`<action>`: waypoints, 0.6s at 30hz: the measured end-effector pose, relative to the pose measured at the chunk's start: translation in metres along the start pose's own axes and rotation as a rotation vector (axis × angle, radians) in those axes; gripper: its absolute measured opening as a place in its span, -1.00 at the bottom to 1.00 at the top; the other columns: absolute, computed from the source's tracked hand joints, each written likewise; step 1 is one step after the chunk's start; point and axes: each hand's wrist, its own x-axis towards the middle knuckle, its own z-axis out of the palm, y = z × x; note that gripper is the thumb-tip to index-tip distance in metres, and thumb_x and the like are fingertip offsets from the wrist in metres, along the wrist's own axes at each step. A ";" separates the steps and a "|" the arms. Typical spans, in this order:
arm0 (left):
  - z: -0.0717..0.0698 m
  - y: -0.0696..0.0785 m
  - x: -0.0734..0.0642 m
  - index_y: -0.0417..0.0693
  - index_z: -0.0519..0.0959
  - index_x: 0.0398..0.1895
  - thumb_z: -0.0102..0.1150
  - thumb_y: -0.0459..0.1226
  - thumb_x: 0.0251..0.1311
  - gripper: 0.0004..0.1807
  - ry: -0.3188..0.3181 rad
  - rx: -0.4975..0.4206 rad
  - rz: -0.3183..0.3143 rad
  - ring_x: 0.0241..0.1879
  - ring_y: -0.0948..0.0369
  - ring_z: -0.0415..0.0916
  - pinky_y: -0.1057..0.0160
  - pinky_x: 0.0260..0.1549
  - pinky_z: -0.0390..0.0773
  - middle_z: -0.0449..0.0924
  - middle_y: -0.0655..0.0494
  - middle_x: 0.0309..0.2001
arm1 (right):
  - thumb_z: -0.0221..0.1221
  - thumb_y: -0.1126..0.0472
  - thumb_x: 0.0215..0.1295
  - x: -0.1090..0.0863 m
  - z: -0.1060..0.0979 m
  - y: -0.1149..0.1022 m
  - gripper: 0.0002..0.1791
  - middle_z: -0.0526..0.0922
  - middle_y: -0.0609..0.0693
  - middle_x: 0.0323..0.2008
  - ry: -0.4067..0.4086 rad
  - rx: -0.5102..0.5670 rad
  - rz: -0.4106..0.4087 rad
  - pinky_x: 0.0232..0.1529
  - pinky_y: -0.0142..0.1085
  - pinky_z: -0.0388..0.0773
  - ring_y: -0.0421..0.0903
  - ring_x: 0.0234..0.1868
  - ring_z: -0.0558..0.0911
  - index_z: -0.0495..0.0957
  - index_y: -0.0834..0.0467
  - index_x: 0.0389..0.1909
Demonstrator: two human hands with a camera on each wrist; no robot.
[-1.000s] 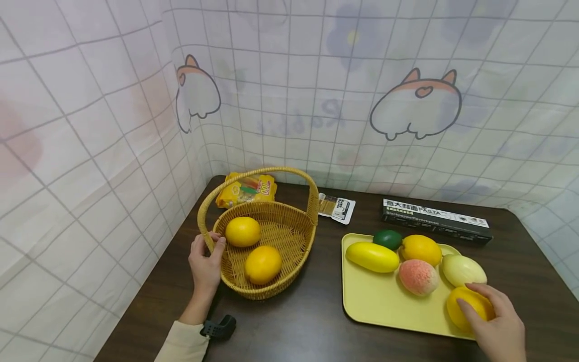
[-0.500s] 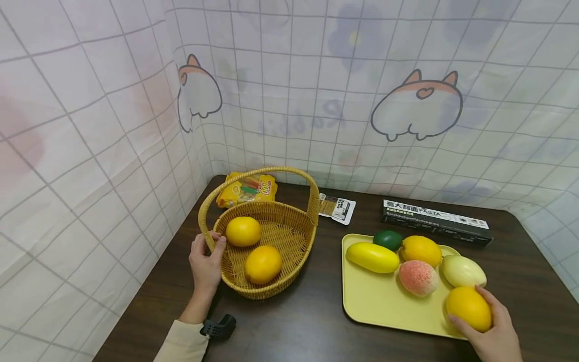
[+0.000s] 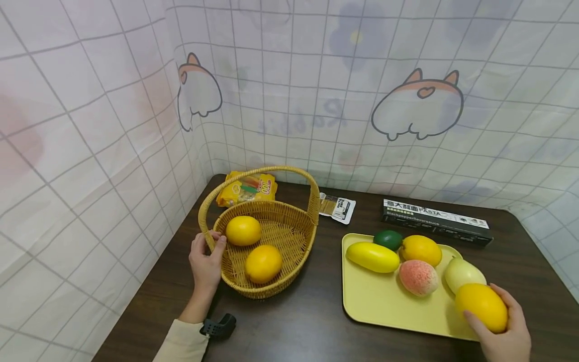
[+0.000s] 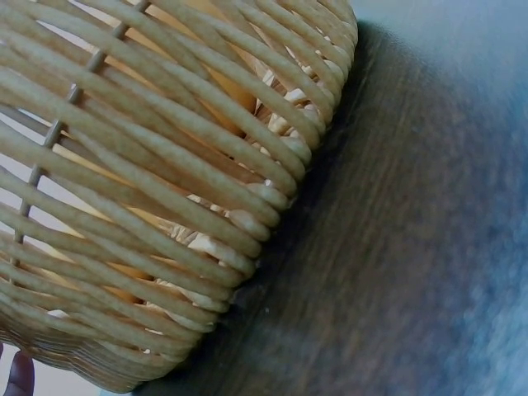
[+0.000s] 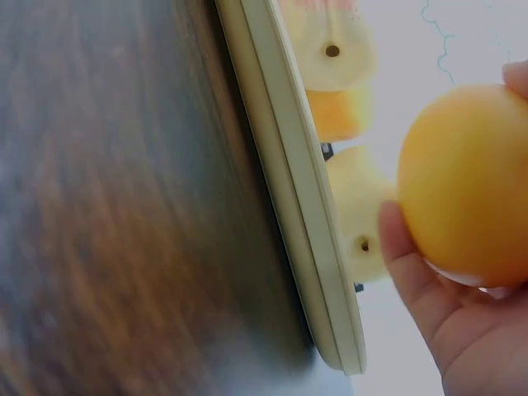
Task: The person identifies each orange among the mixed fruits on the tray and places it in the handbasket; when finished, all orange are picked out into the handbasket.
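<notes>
My right hand grips a plump yellow-orange lemon, thumb on its near side and fingers behind. In the right wrist view the lemon is raised above the rim of the yellow tray. On the tray lie a pale green pear, a pink peach, another lemon, a long yellow fruit and a dark green fruit. My left hand pinches the wicker basket where its handle meets the rim. Two lemons lie inside.
Behind the basket lies a yellow snack packet. A small flat packet sits to its right. The black pasta box lies behind the tray. Patterned curtains border the dark table at the back and left.
My right hand has taken firm hold of the lemon and lifted it off the tray, shifting slightly right. The pear has turned, its stem end now showing. My left hand stays on the basket.
</notes>
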 end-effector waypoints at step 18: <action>0.000 0.000 0.000 -0.41 0.57 -0.32 0.24 -0.48 0.17 -0.91 0.000 -0.003 -0.008 -0.28 0.32 0.28 0.38 -0.28 0.23 0.51 -0.30 -0.29 | 0.26 0.63 -0.04 -0.012 0.023 -0.035 -0.20 0.52 -0.23 0.13 -0.027 0.269 -0.325 -0.12 -0.55 0.31 -0.25 -0.03 0.43 0.39 0.21 0.32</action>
